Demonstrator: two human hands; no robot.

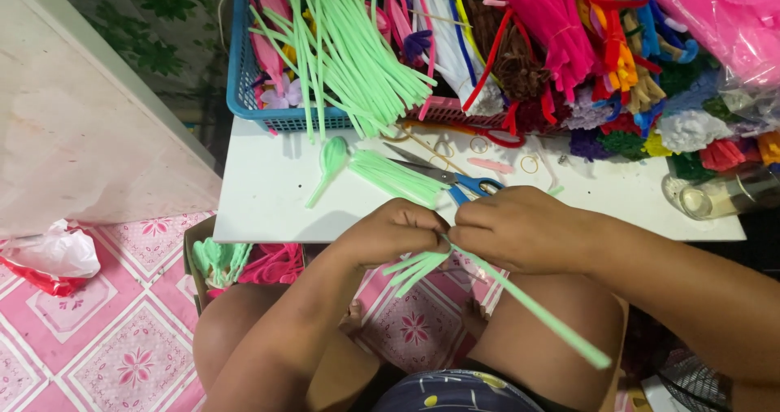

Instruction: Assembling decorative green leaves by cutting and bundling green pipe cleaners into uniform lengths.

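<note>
My left hand (388, 230) and my right hand (512, 227) meet above my knees, at the near edge of the white table (268, 192). Both pinch a bunch of light green pipe cleaners (418, 267). Short ends fan out below my left hand, and one long green stem (536, 310) runs down to the right across my thigh. On the table just beyond my hands lie a small bundle of cut green pieces (396, 176), a green leaf-shaped loop (329, 164) and blue-handled scissors (451, 178).
A blue basket (244, 71) holds long green pipe cleaners at the back of the table. Piles of pink, red and mixed-colour pipe cleaners (569, 30) fill the back right. A clear jar (719, 194) lies at right. A box of finished green and pink pieces (244, 262) sits on the floor.
</note>
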